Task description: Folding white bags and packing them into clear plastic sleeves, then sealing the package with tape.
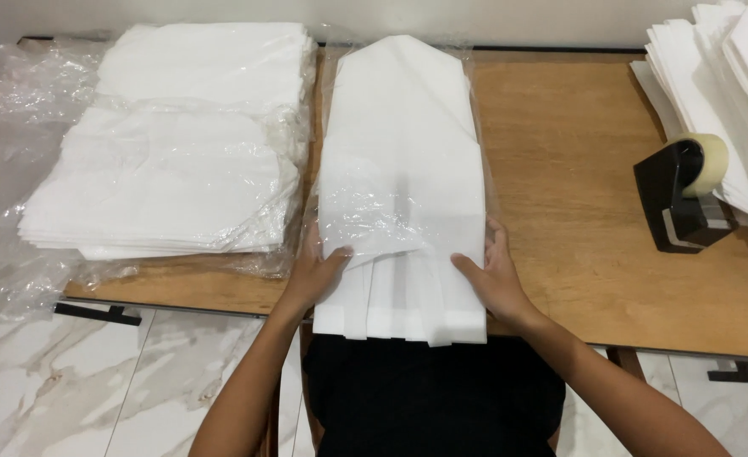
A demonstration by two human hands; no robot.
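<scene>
**Nearly bagged: folded white sheets going into a clear sleeve**

Right now I have both hands on the stack of folded white fabric sheets (403, 169) lying lengthwise at the middle of the brown wooden surface (577, 169). Most of it sits inside a clear plastic bag (475, 127); the near end pokes out over the edge toward me. My left hand (314, 275) pinches the bag's mouth at the left side, my right hand (494, 275) grips the right side, thumb on top. I judge the bagging step is under way. A wrapped white pile (171, 161) lies left, a black tape dispenser (683, 195) right.
</scene>
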